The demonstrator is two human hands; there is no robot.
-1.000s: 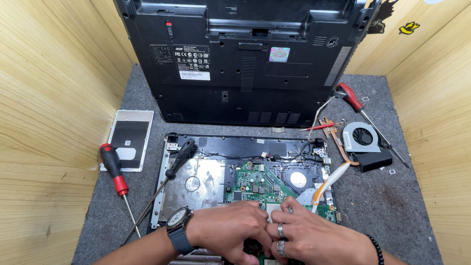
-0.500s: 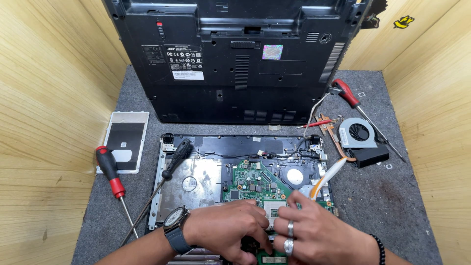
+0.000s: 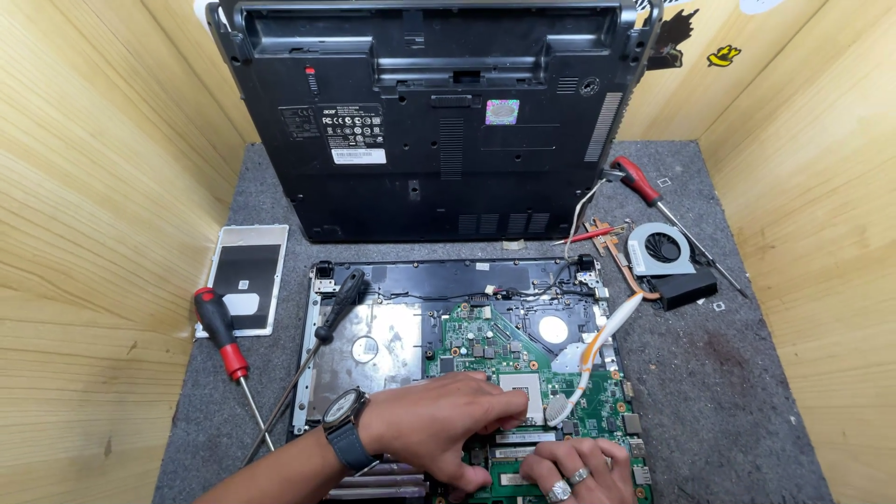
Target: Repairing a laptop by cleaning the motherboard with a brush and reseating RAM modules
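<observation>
Both hands worked low over the green motherboard [image 3: 509, 359], which lay in the open laptop base [image 3: 392, 280] on the grey felt worktop [image 3: 737, 373], near its front edge. The left hand [image 3: 439, 425], a watch [image 3: 343, 411] on its wrist, lay flat across the board's lower part, its fingers [image 3: 504, 397] stretched out and pressing down beside the square processor socket [image 3: 521, 397]; they gripped nothing that could be seen. The right hand [image 3: 574, 467], with rings on two fingers, was curled at the bottom edge of the board over the memory slots [image 3: 523, 437]; whether it pinched anything there could not be told. A white and orange cable [image 3: 602, 341] curved across the board between the hands and the base's right side. A black-handled screwdriver [image 3: 322, 341] rested slantwise on the left of the base, and a red-and-black one [image 3: 224, 336] lay on the felt beside a grey cover plate [image 3: 245, 275]. Behind stood the black laptop shell [image 3: 439, 121], upright and leaning back. To the right lay a cooling fan with copper pipe [image 3: 661, 252] and a third screwdriver [image 3: 644, 184].
</observation>
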